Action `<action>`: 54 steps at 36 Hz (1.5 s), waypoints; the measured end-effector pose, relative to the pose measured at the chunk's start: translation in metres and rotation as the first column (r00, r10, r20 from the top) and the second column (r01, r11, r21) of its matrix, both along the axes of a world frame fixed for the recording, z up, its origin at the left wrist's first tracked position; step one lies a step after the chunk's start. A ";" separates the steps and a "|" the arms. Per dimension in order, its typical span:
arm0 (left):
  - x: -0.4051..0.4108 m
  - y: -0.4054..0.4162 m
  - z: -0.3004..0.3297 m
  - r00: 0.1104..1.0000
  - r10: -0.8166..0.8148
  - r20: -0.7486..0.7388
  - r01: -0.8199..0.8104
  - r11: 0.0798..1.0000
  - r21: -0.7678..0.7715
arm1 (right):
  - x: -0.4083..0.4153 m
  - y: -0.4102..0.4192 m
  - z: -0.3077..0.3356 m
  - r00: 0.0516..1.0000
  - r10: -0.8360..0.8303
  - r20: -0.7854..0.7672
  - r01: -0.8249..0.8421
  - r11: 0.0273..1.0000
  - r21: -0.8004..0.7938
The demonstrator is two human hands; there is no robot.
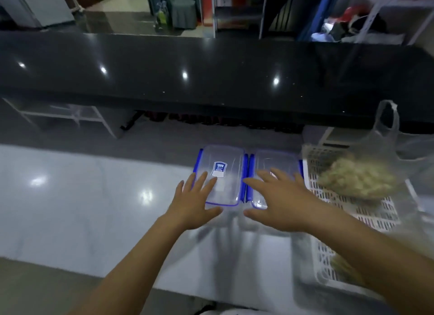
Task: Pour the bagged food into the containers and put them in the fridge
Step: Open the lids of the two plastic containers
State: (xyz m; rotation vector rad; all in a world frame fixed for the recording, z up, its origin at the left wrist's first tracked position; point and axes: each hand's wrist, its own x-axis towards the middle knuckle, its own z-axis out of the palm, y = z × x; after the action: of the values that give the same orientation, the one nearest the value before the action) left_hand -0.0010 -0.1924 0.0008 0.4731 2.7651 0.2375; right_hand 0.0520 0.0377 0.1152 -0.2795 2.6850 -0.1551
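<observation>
Two clear plastic containers with blue clip lids sit side by side on the white counter. The left container (225, 164) carries a blue label; my left hand (195, 202) lies over its near left corner with fingers spread and straight. My right hand (279, 202) is spread over the right container (279, 161), covering most of its lid. A thin clear plastic bag (359, 176) of pale shredded food rests in a white slotted basket (375, 211) just right of the containers. Whether the hands touch the lids or hover is unclear.
A glossy black raised counter (211, 75) runs across behind the white counter (82, 197). A second bag of pale food (338, 265) lies lower in the basket under my right forearm. Shelving and furniture stand in the room beyond.
</observation>
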 end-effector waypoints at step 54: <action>0.037 -0.145 -0.023 0.537 0.056 0.842 -0.838 0.150 0.525 | 0.063 -0.099 -0.113 0.446 -0.517 0.731 0.717 -0.282 -0.637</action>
State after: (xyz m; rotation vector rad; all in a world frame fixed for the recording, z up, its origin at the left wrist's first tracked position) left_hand 0.0364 -0.3372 -0.0218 -0.3871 1.5838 1.8648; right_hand 0.1146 -0.0615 0.0024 0.9256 1.6847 -2.1779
